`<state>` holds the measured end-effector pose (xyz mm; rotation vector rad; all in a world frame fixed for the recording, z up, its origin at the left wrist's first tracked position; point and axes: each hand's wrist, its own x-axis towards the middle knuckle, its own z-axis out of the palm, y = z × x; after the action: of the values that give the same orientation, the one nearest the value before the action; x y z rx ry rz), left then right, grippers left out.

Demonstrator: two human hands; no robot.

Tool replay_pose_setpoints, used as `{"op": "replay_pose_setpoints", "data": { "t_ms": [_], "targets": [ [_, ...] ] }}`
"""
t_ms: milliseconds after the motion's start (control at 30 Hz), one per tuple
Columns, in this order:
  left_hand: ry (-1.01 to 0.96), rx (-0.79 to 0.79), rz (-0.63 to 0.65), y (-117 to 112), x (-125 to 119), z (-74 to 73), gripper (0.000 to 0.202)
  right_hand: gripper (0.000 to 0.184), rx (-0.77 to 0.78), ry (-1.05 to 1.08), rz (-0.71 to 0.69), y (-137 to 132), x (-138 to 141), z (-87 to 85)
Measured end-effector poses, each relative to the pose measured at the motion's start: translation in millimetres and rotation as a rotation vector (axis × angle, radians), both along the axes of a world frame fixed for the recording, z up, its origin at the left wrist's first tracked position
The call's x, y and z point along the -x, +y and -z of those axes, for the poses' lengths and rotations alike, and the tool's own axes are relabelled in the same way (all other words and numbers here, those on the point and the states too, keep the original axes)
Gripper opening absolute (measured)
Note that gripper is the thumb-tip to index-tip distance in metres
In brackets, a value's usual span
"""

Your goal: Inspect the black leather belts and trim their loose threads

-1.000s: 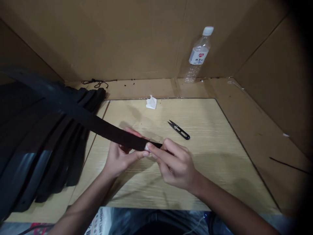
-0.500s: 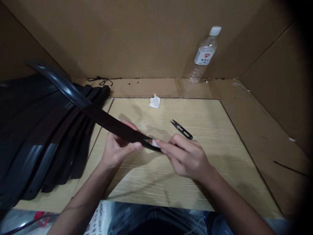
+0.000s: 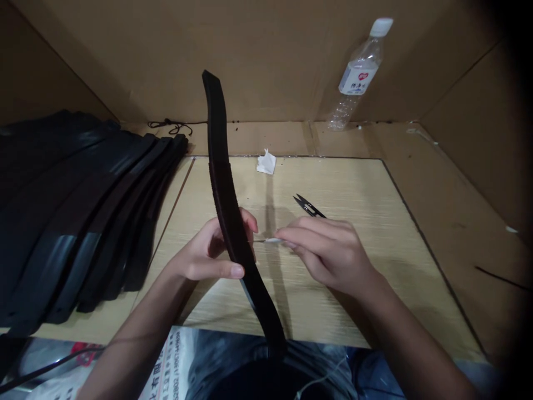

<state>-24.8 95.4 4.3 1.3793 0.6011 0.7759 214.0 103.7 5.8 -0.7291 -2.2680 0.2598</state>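
My left hand (image 3: 220, 247) is closed around a long, curved black strip (image 3: 216, 114), with the thumb on its near face. The strip stands steeply, its lower end close to my lap, and its middle has a dark brown section with ridged edges. My right hand (image 3: 322, 247) pinches a thin tool (image 3: 272, 240) with a white body and a slim dark shaft. The shaft's tip reaches the strip's right edge, beside my left fingers; whether it goes in there I cannot tell. Thread snips (image 3: 306, 204) lie just beyond my right hand, partly covered by it.
Several similar black strips (image 3: 112, 205) lie fanned in a pile at the left. A scrap of white paper (image 3: 266, 162) rests on the board (image 3: 353, 183). Against the cardboard back wall (image 3: 266, 66) stands a clear plastic bottle (image 3: 360, 78), and black cord (image 3: 177, 125) lies at its foot.
The strip has swung from slanting left to nearly upright, with its brown section turned into view. My right hand has come away from the strip's end, and the thin tool now shows at its edge.
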Motion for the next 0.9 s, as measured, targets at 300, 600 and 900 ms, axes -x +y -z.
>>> {"op": "replay_pose_setpoints", "data": {
  "t_ms": [300,600,900],
  "targets": [
    [-0.022,0.036,0.071,1.1,0.9,4.3,0.052,0.022,-0.046,-0.052,-0.023,0.4,1.6,-0.6],
    [-0.027,0.066,0.065,-0.9,-0.7,4.1,0.054,0.020,-0.026,-0.040,-0.052,-1.5,0.3,0.8],
    [0.008,0.040,0.074,-0.9,-0.1,2.8,0.051,0.023,-0.029,-0.018,-0.052,-0.7,0.3,1.1]
  ]
}}
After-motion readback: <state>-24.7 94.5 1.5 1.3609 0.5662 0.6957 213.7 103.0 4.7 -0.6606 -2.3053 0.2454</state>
